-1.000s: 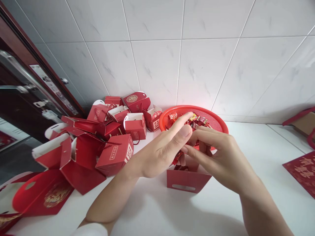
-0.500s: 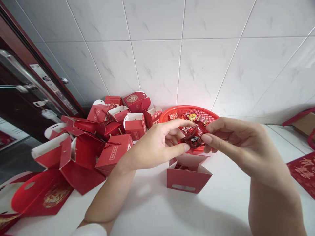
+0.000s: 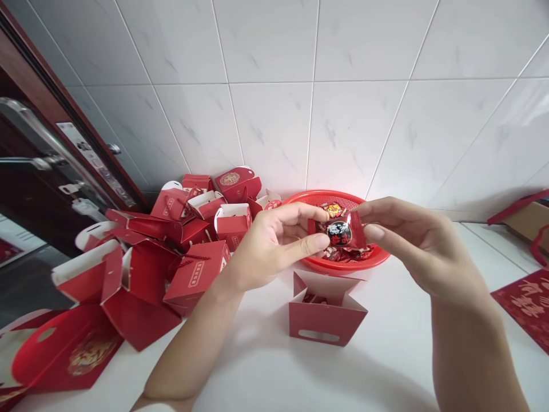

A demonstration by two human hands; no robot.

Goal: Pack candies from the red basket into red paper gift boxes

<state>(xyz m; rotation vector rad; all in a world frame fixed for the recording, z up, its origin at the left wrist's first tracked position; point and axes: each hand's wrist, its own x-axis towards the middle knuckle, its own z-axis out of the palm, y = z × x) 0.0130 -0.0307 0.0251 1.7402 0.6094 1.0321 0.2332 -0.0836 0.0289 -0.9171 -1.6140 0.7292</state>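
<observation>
A red wrapped candy [image 3: 340,230] with a round black label faces me above the basket. My left hand [image 3: 281,243] is closed on its left end, thumb in front and index finger along the top. The fingertips of my right hand [image 3: 407,240] are at the candy's right end, pinching the wrapper edge. Under the candy stands a red plastic basket [image 3: 343,266] with several wrapped candies in it, partly hidden by my hands. Nearer to me, an open red paper gift box [image 3: 328,323] stands on the white table, with some red wrapped pieces inside.
Many red gift boxes [image 3: 197,269], several of them open, are heaped on the left of the table. On the right lie a red printed sheet [image 3: 527,303] and a brown box [image 3: 525,220]. A tiled wall [image 3: 274,131] rises behind; a door [image 3: 26,143] is at far left.
The candy has turned so that its round label faces me. My right hand has shifted slightly, and the fingers now hold the wrapper by its ends. The view has tilted up a little.
</observation>
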